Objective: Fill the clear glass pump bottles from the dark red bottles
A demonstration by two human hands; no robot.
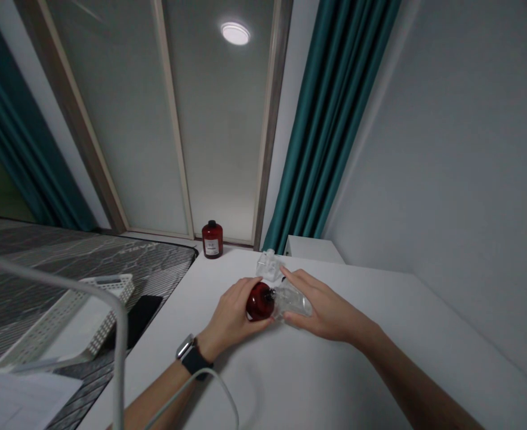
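My left hand (231, 312), with a dark-strapped watch on its wrist, wraps round a dark red glossy bottle (258, 303) on the white table (326, 376). In my right hand (326, 306) is a clear see-through bottle (293, 300), tipped on its side. Its narrow end touches or nearly touches the top of the red bottle; I cannot tell whether liquid passes between them. Just behind my hands stands another clear, squarish container (268, 266). A dark red bottle (212, 242) with a black top and a pale label is upright at the table's far left corner.
Left of the table, a white perforated basket (19, 352) lies on a grey patterned bed or mat, beside a flat black object (142, 316) and white paper (17, 397). A pale cable (120, 340) crosses the near left. Beyond the far edge is a white box (314, 248).
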